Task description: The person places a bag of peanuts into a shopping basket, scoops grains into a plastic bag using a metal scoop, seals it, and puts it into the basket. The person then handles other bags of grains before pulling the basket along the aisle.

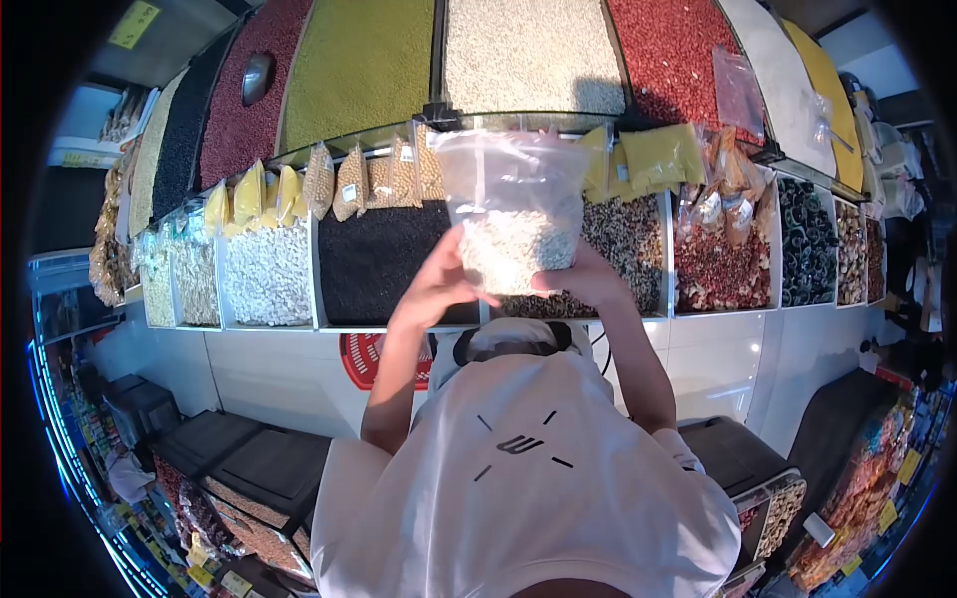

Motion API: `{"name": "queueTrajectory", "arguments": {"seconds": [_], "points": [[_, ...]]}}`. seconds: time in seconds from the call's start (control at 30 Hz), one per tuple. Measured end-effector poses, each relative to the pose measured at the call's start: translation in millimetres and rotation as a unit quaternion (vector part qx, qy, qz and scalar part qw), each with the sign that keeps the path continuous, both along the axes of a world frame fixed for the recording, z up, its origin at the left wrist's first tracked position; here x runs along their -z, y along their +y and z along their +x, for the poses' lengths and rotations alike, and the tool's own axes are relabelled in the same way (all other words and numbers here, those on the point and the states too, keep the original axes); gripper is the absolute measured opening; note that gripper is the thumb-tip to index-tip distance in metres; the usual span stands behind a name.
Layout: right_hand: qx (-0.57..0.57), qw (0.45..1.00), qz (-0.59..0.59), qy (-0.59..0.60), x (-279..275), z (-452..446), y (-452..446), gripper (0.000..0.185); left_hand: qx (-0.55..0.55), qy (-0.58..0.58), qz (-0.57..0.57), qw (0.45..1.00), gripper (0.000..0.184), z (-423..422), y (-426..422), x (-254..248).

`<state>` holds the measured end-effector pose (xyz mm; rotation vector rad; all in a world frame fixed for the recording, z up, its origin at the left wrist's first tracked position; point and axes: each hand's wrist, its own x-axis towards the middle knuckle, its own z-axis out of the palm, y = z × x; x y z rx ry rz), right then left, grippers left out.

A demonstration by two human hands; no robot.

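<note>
A clear plastic bag (516, 234) with pale flakes in its lower half is held up over the bins. My left hand (439, 284) is at its lower left side, the thumb and fingers partly spread; whether they press on the bag is hard to tell. My right hand (583, 277) grips the lower right corner, its thumb on the front and its fingers behind. The bag's upper part looks empty and stands up wide. Behind it lie a bin of black grains (374, 261) and a bin of mixed grains (633, 249).
Large bins of green beans (359, 65), white grain (528, 55) and red beans (668, 60) rise behind. Packed bags (349, 184) line the ledge. A red basket (361, 364) is on the floor at left. Dark-lidded bins (244, 453) stand lower left.
</note>
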<state>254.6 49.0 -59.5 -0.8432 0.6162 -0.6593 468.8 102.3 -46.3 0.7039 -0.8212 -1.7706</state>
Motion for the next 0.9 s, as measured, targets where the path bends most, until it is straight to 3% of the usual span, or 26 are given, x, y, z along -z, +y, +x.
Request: {"name": "queueTrajectory", "arguments": {"seconds": [0.03,0.1,0.13,0.2,0.37,0.47,0.53,0.77,0.83,0.87,0.9], "points": [[0.001,1.0,-0.008,0.001,-5,3,-2,0.055,0.056,-0.081,0.007,0.995,0.059,-2,-12,2],[0.033,0.997,-0.058,0.049,-18,9,-4,0.041,0.015,-0.145,0.032,0.989,0.037,-11,-27,-13],[0.057,0.994,-0.045,0.079,-26,11,-2,0.03,0.02,-0.145,0.028,0.989,0.037,-14,-30,-13],[0.101,0.989,-0.025,0.107,-28,17,5,0.029,-0.022,-0.17,0.059,0.983,0.024,-19,-31,-13],[0.162,0.975,-0.036,0.145,-23,19,17,0.028,-0.048,-0.158,0.064,0.984,0.019,-22,-21,-11],[0.125,0.979,-0.041,0.154,-22,16,21,0.026,-0.044,-0.157,0.052,0.985,0.018,-20,-12,-2],[0.148,0.97,-0.123,0.147,-23,15,22,0.026,-0.057,-0.136,0.055,0.987,0.019,-22,-7,-4],[0.068,0.975,-0.134,0.163,-37,10,12,0.036,-0.132,-0.187,-0.022,0.973,0.019,-29,-3,-18],[0.177,0.949,-0.191,0.176,-49,20,11,0.054,-0.257,-0.25,-0.035,0.933,0.019,-32,-7,-30],[0.175,0.95,-0.19,0.174,-56,21,14,0.054,-0.287,-0.28,-0.04,0.915,0.021,-32,-8,-38],[0.176,0.923,-0.267,0.214,-63,21,18,0.061,-0.321,-0.374,-0.096,0.865,0.021,-32,-9,-44]]}}
